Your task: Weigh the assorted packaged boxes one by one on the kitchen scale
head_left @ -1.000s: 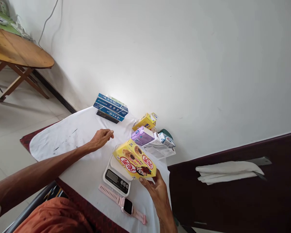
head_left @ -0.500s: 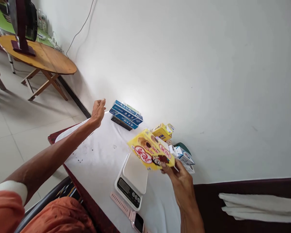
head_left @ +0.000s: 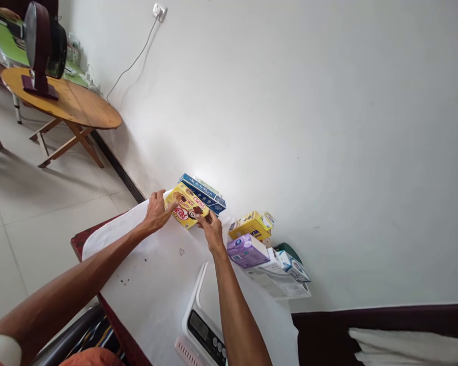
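Observation:
Both hands hold a yellow snack box (head_left: 188, 207) with red-and-white lettering and a cartoon picture. My left hand (head_left: 157, 212) grips its left end, thumb across the front face. At the right end, my right hand (head_left: 212, 230) is closed on the lower corner. Right behind the yellow box are blue boxes (head_left: 210, 197), partly hidden by it; I cannot tell whether they touch. A white kitchen scale (head_left: 198, 320) with a dark display lies nearer me, partly covered by my right forearm.
To the right, by the wall, stand a yellow box (head_left: 252, 226), a purple box (head_left: 248, 250), a blue-and-white box (head_left: 293, 267) and a clear plastic container (head_left: 282, 284). A pink watch strap (head_left: 187, 352) lies beside the scale. A fan (head_left: 40, 56) stands on a round wooden table (head_left: 91, 109).
The yellow snack box has moved left and away from me, from above the scale to the blue boxes. My left hand now grips it too. The purple box has come into sight.

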Tool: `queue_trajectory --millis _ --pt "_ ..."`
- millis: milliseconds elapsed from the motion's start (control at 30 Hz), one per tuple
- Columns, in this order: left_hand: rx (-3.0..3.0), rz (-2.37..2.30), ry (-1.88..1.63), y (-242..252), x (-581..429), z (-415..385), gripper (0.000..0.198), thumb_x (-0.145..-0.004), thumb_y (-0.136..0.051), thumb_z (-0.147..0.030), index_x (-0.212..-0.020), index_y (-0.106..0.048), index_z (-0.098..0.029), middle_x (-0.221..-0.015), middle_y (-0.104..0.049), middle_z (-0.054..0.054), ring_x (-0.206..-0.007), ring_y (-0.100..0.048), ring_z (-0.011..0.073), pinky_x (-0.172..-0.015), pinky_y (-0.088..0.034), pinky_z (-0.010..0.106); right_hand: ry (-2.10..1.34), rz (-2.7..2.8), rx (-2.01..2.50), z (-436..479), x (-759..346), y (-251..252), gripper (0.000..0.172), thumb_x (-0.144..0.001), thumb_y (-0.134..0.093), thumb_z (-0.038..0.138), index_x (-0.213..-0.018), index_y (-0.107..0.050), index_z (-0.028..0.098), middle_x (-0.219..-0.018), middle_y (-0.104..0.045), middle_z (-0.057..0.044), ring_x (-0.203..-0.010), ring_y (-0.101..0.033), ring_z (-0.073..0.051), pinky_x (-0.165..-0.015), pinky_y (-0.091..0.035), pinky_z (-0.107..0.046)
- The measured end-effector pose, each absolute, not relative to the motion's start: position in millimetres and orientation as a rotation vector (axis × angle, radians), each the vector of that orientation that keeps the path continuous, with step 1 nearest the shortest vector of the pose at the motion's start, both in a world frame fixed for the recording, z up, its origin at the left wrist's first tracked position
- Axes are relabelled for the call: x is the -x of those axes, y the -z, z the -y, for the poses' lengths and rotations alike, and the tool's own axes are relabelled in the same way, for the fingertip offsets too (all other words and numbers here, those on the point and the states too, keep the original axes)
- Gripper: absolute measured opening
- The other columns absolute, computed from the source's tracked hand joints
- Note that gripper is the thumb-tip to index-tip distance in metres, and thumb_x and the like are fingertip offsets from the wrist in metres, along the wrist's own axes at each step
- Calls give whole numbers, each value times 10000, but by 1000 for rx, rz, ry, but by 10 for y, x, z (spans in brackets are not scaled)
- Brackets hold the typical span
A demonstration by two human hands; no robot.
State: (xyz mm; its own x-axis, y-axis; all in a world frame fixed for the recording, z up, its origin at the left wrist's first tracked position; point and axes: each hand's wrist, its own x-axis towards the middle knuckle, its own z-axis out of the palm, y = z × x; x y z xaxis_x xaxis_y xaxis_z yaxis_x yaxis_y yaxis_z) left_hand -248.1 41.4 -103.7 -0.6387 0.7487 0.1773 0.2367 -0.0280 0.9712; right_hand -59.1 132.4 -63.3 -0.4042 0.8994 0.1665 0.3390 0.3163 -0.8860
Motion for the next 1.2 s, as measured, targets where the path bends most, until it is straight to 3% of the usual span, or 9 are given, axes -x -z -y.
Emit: queue_trajectory --millis 167,333,433,567,633,733,933,1067,1200 --pt "-1208 -1877 -1499 1159 2465 -466 704 -832 -648 -490 -1393 -436 -121 -1302 -498 194 -1310 -492 365 -1114 -415 516 -980 1915 1098 -1237 562 658 557 -768 -696 615 -1128 -688 190 -1064 -747 -87 -886 -702 -236 -782 -603 -386" --pt "-1184 -1931 -1570 1175 2456 -467 683 -800 -667 -473 -1351 -440 -138 -1294 -470 183 -1220 -551 349 -1036 -493 525 -790 1985 1167 -1038 157 662 537 -774 -717 553 -1175 -660 201 -1250 -685 -119 -890 -706 -218 -732 -600 -351" --pt "-1194 -1931 -1630 1150 2427 -449 588 -822 -632 -487 -1278 -471 -152 -1282 -482 176 -1130 -592 317 -973 -535 497 -588 2014 1261 -967 -304 600 466 -808 -680 509 -1152 -658 195 -1240 -674 -126 -909 -693 -217 -749 -585 -350" --pt "-1304 -1918 -1506 1128 2395 -438 425 -834 -597 -463 -1142 -514 -182 -1190 -541 134 -966 -638 262 -926 -544 465 -260 2041 1424 -1024 -937 433 429 -815 -645 396 -1185 -636 178 -1231 -645 -149 -1126 -618 -293 -967 -526 -466" --pt "-1353 -1936 -1434 1134 2392 -443 373 -832 -592 -440 -1101 -515 -194 -1163 -554 119 -960 -637 256 -913 -542 453 -95 2057 1503 -1123 -1165 349 507 -797 -641 319 -1275 -587 160 -1348 -570 -179 -1321 -483 -339 -1114 -407 -523" --pt "-1413 -1959 -1356 1163 2403 -457 327 -838 -581 -419 -1074 -510 -204 -1139 -579 111 -1007 -627 267 -914 -533 439 63 2126 1612 -1325 -1348 267 679 -753 -653 216 -1406 -477 149 -1485 -461 -189 -1428 -355 -358 -1186 -296 -534" --pt "-1465 -1967 -1314 1231 2424 -487 325 -837 -588 -410 -1080 -512 -208 -1117 -604 105 -984 -634 265 -882 -531 425 206 2316 1795 -1748 -1343 253 845 -636 -738 147 -1427 -440 160 -1449 -511 -184 -1398 -396 -371 -1155 -324 -474" --pt "-1448 -1978 -1304 1260 2417 -513 355 -836 -595 -384 -1128 -507 -204 -1170 -579 118 -977 -634 261 -880 -537 428 293 2426 1849 -1870 -1292 262 782 -628 -761 156 -1363 -498 192 -1332 -582 -154 -1302 -475 -358 -1089 -363 -447" --pt "-1488 -1974 -1283 1274 2405 -539 352 -845 -600 -354 -1142 -488 -202 -1174 -560 125 -1023 -617 268 -923 -531 437 394 2471 1867 -1814 -1259 231 708 -621 -808 201 -1282 -553 182 -1293 -572 -164 -1262 -469 -382 -1024 -386 -478"
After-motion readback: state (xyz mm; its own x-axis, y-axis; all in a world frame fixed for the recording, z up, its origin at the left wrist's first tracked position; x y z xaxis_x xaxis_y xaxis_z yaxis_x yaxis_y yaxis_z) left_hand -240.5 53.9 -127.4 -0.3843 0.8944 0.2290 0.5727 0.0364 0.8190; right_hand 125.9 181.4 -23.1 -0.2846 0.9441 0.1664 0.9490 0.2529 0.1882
